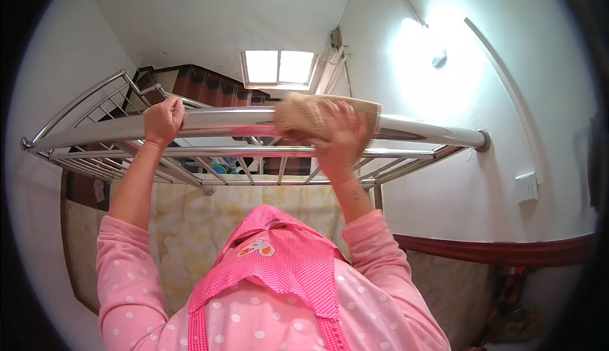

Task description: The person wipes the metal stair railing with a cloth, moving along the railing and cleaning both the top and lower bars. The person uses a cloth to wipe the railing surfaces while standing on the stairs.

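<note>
A polished metal handrail (228,119) runs across in front of me. On its left part rests my left hand (164,120), its fingers curled into a fist with no object visible in them. Farther right, my right hand (345,132) holds a tan cloth (302,115) against the top of the rail. The cloth drapes over the rail, and both it and the hand are blurred. Palm and fingertips of the right hand are partly hidden.
Thinner metal bars (247,151) run below the handrail. Beyond them, dark red stairs (204,87) lie lower, near a bright window (279,68). A white wall (428,180) with a lit lamp (418,42) and a switch (525,187) stands to the right. Marbled floor tiles (190,227) lie below.
</note>
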